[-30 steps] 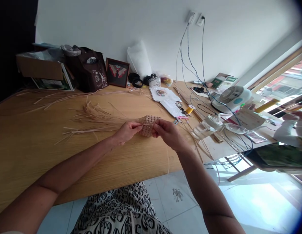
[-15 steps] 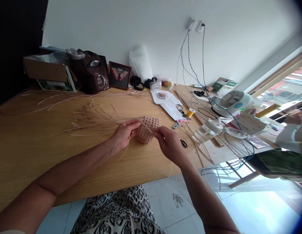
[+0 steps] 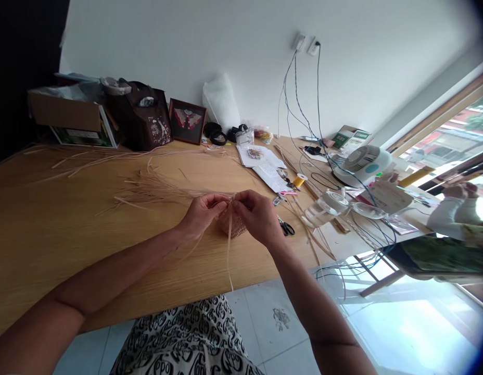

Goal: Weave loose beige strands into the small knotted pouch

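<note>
A small pinkish-tan woven piece rests on the wooden table under my hands, which cover much of it. Long loose strands fan out from it to the left. My left hand pinches strands at the piece's upper left edge. Close against it, my right hand is closed on a flat pale strip that hangs down past the table's front edge. The fingertips of both hands nearly touch, and the exact crossing of the strands between them is hidden.
Black-handled scissors lie right of my right hand. Farther right are a clear jug, a white fan and trailing cables. A yellow spool and papers lie behind. Another person's hands show at the far right.
My right hand has moved left and up, close to my left hand. The strip, stretched between the hands before, now hangs down in front. More of the woven piece is covered; the scissors show more.
</note>
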A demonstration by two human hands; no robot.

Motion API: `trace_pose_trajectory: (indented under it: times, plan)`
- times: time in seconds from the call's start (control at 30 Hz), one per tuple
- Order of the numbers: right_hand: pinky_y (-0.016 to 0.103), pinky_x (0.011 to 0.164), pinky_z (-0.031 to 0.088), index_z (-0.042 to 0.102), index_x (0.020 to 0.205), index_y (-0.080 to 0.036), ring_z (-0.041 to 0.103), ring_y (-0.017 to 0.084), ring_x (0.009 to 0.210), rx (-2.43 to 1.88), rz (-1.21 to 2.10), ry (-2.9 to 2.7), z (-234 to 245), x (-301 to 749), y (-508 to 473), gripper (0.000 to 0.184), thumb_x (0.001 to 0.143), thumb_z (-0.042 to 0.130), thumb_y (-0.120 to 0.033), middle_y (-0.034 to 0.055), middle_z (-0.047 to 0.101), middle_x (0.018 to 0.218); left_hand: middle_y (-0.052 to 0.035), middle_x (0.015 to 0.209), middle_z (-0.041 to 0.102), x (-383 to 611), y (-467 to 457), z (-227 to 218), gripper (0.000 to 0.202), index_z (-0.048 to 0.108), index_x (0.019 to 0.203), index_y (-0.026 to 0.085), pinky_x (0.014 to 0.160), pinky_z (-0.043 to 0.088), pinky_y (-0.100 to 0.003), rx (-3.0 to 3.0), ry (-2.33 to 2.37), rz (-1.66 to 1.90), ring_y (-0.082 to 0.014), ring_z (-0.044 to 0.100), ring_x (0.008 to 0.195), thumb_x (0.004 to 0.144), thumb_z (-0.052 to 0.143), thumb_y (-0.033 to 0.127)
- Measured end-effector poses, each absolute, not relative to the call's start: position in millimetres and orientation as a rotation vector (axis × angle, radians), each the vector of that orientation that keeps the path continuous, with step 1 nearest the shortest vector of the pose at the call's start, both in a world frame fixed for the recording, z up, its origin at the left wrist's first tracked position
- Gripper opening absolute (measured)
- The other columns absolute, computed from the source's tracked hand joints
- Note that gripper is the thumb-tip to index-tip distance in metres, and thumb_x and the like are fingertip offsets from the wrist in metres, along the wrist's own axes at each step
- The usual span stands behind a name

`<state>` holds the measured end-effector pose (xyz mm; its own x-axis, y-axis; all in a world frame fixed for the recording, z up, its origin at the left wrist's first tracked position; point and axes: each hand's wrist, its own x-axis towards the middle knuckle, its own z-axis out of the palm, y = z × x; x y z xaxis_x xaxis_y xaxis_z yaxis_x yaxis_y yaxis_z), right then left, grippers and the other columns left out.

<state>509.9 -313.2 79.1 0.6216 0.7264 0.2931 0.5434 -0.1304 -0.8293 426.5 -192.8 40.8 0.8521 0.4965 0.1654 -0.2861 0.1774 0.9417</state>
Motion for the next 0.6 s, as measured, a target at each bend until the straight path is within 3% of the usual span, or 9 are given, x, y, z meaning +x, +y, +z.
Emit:
trace_pose_trajectory:
  times: [0.17, 0.33, 0.6]
  plan:
    - [0.023, 0.054, 0.047, 0.057, 0.079, -0.016, 0.060, 0.013, 0.058, -1.691, 0.296, -0.963, 75, 512, -314, 0.008, 0.075, 0.055, -0.022, 0.0019, 0.062, 0.067, -0.0021, 0.078, 0.064, 427, -194, 36, 0.029, 0.063, 0.080, 0.013, 0.067, 0.044, -0.026, 1.283, 0.204, 0.557, -0.0111, 0.056, 0.071, 0.058, 0.076, 0.026]
    - [0.018, 0.040, 0.034, 0.057, 0.077, -0.017, 0.046, 0.007, 0.043, -1.744, 0.317, -0.993, 80, 511, -314, 0.006, 0.075, 0.054, -0.021, -0.0033, 0.054, 0.054, 0.0008, 0.070, 0.059, 427, -196, 35, 0.024, 0.060, 0.071, 0.014, 0.061, 0.041, -0.024, 1.320, 0.208, 0.601, -0.0092, 0.052, 0.064, 0.060, 0.075, 0.029]
    - [0.020, 0.042, 0.034, 0.057, 0.079, -0.017, 0.047, 0.006, 0.043, -1.824, 0.259, -1.078, 86, 521, -311, 0.007, 0.074, 0.052, -0.019, -0.0008, 0.060, 0.072, -0.0002, 0.067, 0.062, 428, -195, 37, 0.015, 0.066, 0.070, 0.015, 0.065, 0.041, -0.027, 1.293, 0.219, 0.616, -0.0105, 0.051, 0.063, 0.062, 0.073, 0.026]
